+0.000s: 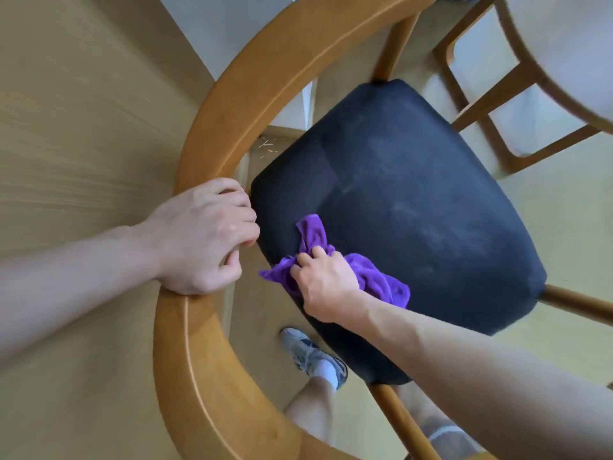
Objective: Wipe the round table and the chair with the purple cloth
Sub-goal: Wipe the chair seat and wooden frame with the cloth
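I look straight down on a wooden chair with a curved backrest rail (232, 94) and a dark navy padded seat (414, 200). My left hand (205, 237) grips the backrest rail, fingers curled over its inner edge. My right hand (326, 280) holds a bunched purple cloth (378, 280) and presses it on the near left part of the seat. Faint pale smears show across the seat. The round table's white top (570, 54) with a wooden rim shows at the upper right.
The table's wooden legs and crossbars (517, 94) stand close to the chair's far side. A light wooden panel (83, 127) fills the left. My shoe (311, 353) and leg stand on the pale floor below the seat.
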### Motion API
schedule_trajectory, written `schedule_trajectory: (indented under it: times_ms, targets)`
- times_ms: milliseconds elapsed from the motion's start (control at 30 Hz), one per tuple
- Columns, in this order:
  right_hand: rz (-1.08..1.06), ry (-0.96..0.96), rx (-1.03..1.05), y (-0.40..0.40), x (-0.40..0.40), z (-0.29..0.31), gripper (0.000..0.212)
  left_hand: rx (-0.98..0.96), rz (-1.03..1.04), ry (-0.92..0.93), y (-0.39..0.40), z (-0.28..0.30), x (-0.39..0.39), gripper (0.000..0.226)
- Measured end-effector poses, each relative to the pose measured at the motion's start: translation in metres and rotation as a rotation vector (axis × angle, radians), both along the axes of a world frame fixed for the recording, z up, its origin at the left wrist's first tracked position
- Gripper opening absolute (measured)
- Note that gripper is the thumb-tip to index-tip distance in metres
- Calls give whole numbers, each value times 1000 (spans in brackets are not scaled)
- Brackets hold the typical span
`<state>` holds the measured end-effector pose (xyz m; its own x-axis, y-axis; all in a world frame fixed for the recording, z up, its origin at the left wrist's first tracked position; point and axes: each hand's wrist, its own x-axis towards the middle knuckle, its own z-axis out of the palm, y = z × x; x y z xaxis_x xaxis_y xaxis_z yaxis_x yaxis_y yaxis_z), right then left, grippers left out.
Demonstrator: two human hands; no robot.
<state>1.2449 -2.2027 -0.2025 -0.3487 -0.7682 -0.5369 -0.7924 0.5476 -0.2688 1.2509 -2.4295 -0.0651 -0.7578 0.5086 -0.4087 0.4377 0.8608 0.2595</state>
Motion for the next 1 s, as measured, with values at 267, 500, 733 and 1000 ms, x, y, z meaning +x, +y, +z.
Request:
schedule_trajectory:
  times_ms: [267,500,733,1000]
  targets:
    - [-635,-115,-264,16,-79,6,33,143,-15,37,-3,-4,-4,17]
    - [-762,58,31,-33,-62,-4,42,213,8,74,-8,-9,-4,15]
    - [-288,-340,92,-46,-20,12,16,262,30,108,-6,-4,-5,11]
    - [-1021,18,-137,-41,-103,5,46,268,18,100,-6,-1,-6,11]
